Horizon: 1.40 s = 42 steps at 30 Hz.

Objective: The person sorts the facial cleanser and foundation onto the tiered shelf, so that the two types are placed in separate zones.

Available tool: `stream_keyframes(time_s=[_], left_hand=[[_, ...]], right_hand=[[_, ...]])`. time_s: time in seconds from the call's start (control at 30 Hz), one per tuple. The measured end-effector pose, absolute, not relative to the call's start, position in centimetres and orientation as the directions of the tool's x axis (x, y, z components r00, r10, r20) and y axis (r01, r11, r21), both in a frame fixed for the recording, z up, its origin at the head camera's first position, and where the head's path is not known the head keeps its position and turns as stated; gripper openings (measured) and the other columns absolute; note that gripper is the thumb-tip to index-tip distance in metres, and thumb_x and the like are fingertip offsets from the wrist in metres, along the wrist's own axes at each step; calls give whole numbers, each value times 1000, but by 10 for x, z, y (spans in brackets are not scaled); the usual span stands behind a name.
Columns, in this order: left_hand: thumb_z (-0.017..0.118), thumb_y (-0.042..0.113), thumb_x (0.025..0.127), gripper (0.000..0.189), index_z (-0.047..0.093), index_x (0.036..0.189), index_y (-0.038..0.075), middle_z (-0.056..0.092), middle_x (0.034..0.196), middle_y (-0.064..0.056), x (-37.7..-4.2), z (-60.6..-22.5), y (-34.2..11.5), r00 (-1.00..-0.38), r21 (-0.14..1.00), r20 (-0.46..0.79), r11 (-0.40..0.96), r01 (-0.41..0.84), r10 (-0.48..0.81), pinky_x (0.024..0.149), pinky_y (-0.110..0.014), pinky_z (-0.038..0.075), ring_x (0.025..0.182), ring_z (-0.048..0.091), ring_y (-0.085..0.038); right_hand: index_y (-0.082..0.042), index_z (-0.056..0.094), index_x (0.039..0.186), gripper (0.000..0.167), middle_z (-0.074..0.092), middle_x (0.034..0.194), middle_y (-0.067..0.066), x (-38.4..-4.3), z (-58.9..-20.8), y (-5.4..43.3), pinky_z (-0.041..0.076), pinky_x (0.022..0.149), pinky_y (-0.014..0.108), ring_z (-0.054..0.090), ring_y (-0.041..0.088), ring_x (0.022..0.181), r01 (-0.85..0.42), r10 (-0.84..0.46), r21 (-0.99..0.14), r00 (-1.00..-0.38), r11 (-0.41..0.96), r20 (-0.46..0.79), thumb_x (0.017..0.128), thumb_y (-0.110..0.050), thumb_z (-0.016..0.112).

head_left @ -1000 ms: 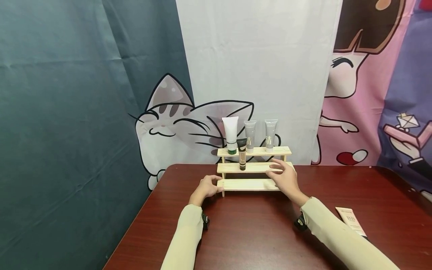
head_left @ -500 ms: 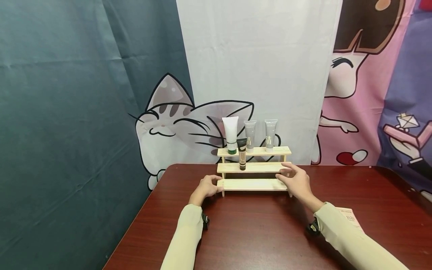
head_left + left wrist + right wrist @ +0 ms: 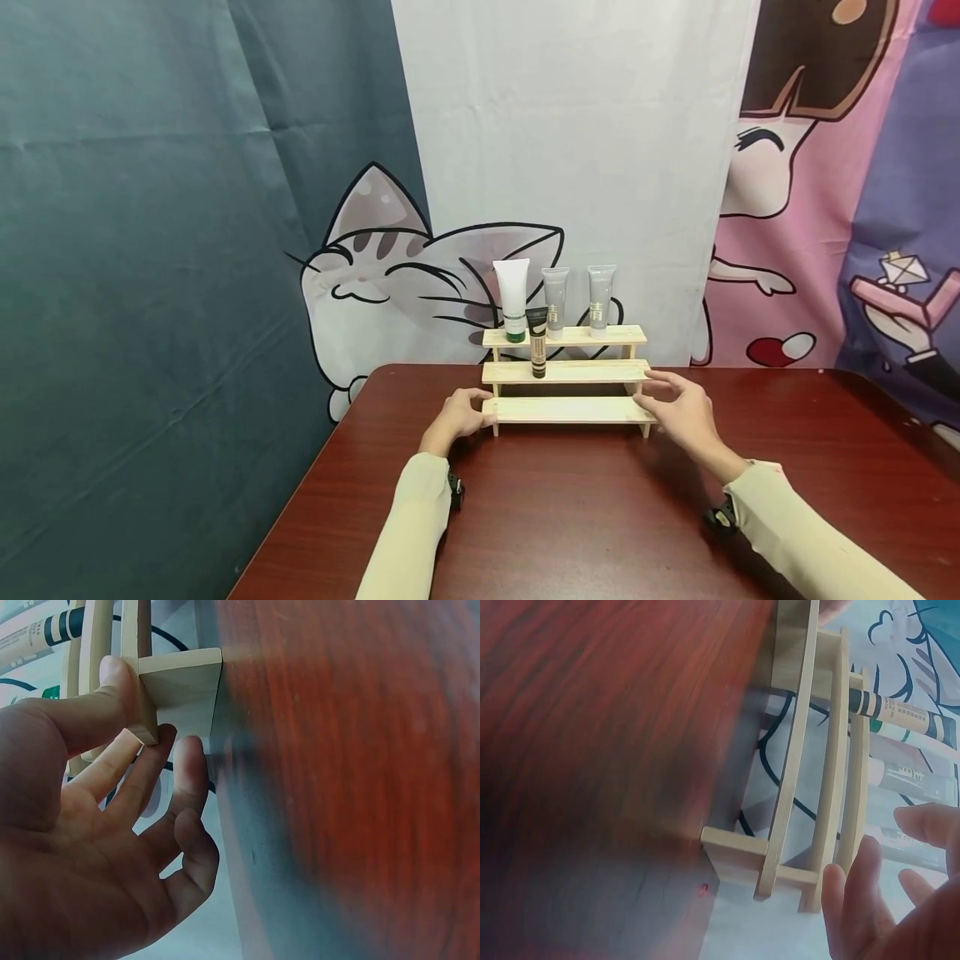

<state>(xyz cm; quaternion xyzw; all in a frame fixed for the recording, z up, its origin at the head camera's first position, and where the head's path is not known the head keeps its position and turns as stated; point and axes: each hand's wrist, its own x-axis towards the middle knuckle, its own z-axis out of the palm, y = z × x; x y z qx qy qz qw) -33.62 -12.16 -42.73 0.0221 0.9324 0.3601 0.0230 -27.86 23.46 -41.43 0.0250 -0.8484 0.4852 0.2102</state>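
A three-tier pale wooden display rack [image 3: 566, 410] stands toward the back of the table. My left hand [image 3: 457, 414] grips the left end of its lowest tier, thumb on one side and fingers on the other, as the left wrist view shows. Near the rack's right end is my right hand [image 3: 684, 412], its fingers spread and loosely bent around nothing; contact with the wood is unclear. On the top tier stand a white tube [image 3: 512, 287] with a green cap and two grey tubes [image 3: 555, 296]. A small black-and-gold tube [image 3: 538, 342] stands upright on the middle tier.
The reddish-brown table [image 3: 555, 517] extends in front of the rack and to both sides. Close behind hangs a printed cloth backdrop [image 3: 585, 150] with a cartoon cat. A black device [image 3: 722, 518] sits at my right wrist.
My right hand has moved right along the rack to its right end. Its sleeve now covers the pale BB tube on the table. The left hand and rack stay put.
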Motion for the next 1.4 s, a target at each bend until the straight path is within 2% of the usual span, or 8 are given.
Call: stream_keyframes(time_s=[0.17, 0.3, 0.43, 0.7, 0.93, 1.13, 1.3, 1.4], left_hand=[[82, 20, 82, 43, 70, 124, 18, 59, 131, -18, -338, -426, -120, -998, 678, -20, 734, 32, 62, 82, -38, 46, 101, 53, -28], [82, 21, 82, 43, 70, 124, 19, 59, 131, -18, -339, -427, -119, -998, 674, -25, 738, 27, 59, 82, -38, 47, 101, 53, -29], [82, 21, 83, 43, 70, 124, 19, 58, 133, -17, -337, -428, -119, -998, 672, -28, 740, 25, 60, 85, -40, 46, 104, 52, -29], [82, 22, 83, 43, 70, 124, 20, 57, 134, -18, -338, -429, -118, -997, 677, -28, 735, 29, 66, 85, -41, 46, 105, 51, -30], [82, 22, 83, 44, 70, 125, 18, 58, 133, -18, -339, -429, -120, -997, 679, -18, 733, 40, 70, 87, -41, 46, 109, 52, -30], [82, 21, 82, 43, 70, 124, 19, 58, 132, -18, -339, -429, -122, -998, 674, -14, 738, 39, 65, 89, -43, 46, 112, 51, -32], [82, 22, 83, 43, 70, 124, 20, 57, 134, -18, -337, -429, -122, -998, 679, -22, 734, 28, 59, 89, -43, 45, 115, 49, -32], [82, 21, 83, 43, 70, 124, 20, 58, 133, -18, -337, -428, -122, -998, 682, -15, 731, 34, 61, 88, -42, 45, 112, 50, -32]], right_hand=[[-6, 64, 129, 48, 69, 115, 22, -271, -412, 246, 54, 48, 38, 67, 24, 60, -225, 163, -810, -917, 542, 364, 86, -21, 79], [-6, 63, 130, 48, 69, 115, 22, -264, -413, 255, 54, 49, 37, 68, 24, 65, -224, 153, -795, -917, 564, 367, 87, -22, 78], [-6, 65, 127, 46, 69, 115, 22, -255, -415, 263, 53, 48, 33, 67, 21, 62, -218, 149, -786, -919, 579, 365, 87, -22, 78], [-6, 66, 125, 48, 68, 118, 22, -240, -413, 276, 52, 48, 31, 63, 19, 54, -191, 159, -772, -922, 607, 353, 86, -31, 79], [-4, 65, 125, 50, 68, 115, 24, -231, -415, 288, 50, 47, 29, 63, 16, 52, -154, 174, -741, -922, 654, 345, 84, -30, 80], [-6, 66, 125, 50, 70, 110, 22, -223, -417, 299, 47, 53, 24, 58, -4, 70, -174, 158, -696, -909, 696, 386, 83, -27, 82], [-2, 62, 128, 54, 68, 114, 26, -215, -417, 312, 50, 51, 28, 62, 8, 63, -146, 143, -726, -936, 672, 321, 84, -28, 80], [1, 59, 130, 60, 67, 114, 27, -212, -415, 322, 52, 52, 29, 62, 4, 63, -113, 139, -739, -953, 665, 271, 85, -33, 80]])
